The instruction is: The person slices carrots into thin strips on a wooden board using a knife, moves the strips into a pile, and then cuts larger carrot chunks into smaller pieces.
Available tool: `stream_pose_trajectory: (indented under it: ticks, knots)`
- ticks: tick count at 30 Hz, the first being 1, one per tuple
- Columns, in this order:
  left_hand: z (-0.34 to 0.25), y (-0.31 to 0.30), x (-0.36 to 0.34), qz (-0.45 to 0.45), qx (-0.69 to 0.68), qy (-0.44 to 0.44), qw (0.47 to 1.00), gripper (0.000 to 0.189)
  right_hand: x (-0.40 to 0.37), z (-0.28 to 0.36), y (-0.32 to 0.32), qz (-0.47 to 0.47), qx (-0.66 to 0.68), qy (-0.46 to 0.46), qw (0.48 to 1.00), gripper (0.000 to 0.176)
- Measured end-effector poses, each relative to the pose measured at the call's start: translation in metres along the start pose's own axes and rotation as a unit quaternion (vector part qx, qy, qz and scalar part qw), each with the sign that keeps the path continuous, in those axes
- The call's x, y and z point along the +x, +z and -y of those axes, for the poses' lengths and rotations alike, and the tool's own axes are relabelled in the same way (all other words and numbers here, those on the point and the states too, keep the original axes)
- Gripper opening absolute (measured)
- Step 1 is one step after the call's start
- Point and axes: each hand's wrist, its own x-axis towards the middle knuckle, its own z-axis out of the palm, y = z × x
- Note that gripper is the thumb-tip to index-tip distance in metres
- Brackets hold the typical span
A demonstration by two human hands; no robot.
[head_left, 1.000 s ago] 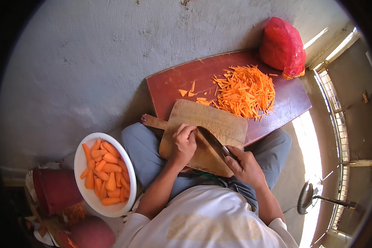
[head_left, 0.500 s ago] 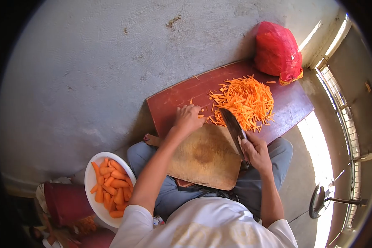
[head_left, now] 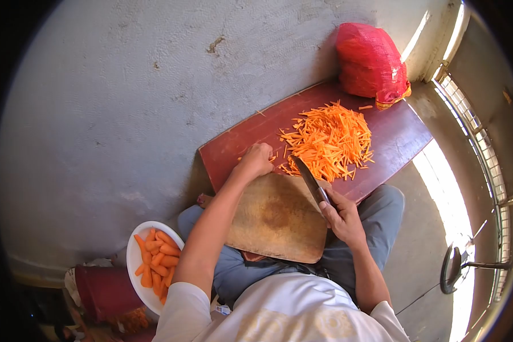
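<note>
My right hand (head_left: 345, 219) grips a knife (head_left: 310, 179) by its handle, the dark blade pointing up and left over the far edge of a worn wooden cutting board (head_left: 276, 216). The board rests across my lap. Just past its far left corner, my left hand (head_left: 256, 161) is down on the red tabletop with its fingers curled under. A few orange bits show beside the fingers; what lies inside them is hidden. To the right of that hand spreads a heap of carrot strips (head_left: 330, 142), near the knife tip.
A red mesh sack (head_left: 370, 62) stands on the far end of the red low table (head_left: 402, 134), by the wall (head_left: 108, 114). At my left, a white bowl (head_left: 132, 259) holds several peeled carrots (head_left: 161, 259). Behind it is a dark red container (head_left: 100, 290). A black round-ended object (head_left: 451, 269) is at right.
My left hand's fingers have drawn in from spread to curled. The knife has shifted slightly left and lower with my right hand. The whole view has shifted a little.
</note>
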Motion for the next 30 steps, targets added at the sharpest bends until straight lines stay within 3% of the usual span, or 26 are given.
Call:
stream_pose_trajectory:
  ticks: [2,5,10,14,17,20,23,26,29,30]
  knots:
    - [0.020,0.016,0.007,-0.073,-0.023,-0.010,0.997,0.020,-0.001,0.002,0.000,0.004,-0.010,-0.004,1.000,0.028]
    - [0.046,0.020,0.010,-0.156,-0.087,0.045,0.983,0.027,-0.001,-0.001,0.000,0.006,-0.026,-0.009,1.000,0.028]
    - [0.030,-0.008,-0.033,-0.164,-0.232,-0.038,0.958,0.019,-0.007,0.008,0.002,0.011,-0.079,-0.026,0.996,0.028]
    - [0.012,0.035,-0.095,-0.122,-0.403,-0.070,0.904,0.025,-0.029,0.028,0.010,0.071,-0.048,0.082,0.993,0.028]
    - [-0.002,0.073,-0.135,-0.107,-0.439,-0.094,0.887,0.028,-0.039,0.032,0.017,0.092,-0.051,0.082,0.991,0.029]
    - [0.002,0.086,-0.151,-0.147,-0.470,-0.081,0.867,0.030,-0.041,0.030,0.023,0.074,-0.067,0.064,0.993,0.028]
    - [0.002,0.071,-0.154,-0.150,-0.436,-0.088,0.883,0.029,-0.034,0.031,0.028,0.074,-0.081,0.047,0.993,0.026]
    - [0.017,0.065,-0.148,-0.233,-0.175,0.063,0.955,0.026,-0.029,0.035,0.036,0.072,-0.103,0.022,0.992,0.025]
    - [0.001,0.052,-0.153,-0.253,-0.091,0.070,0.961,0.022,-0.027,0.038,0.039,0.071,-0.115,0.007,0.991,0.026]
    - [-0.001,0.055,-0.150,-0.255,-0.104,0.110,0.955,0.021,-0.027,0.038,0.039,0.073,-0.120,0.001,0.990,0.028]
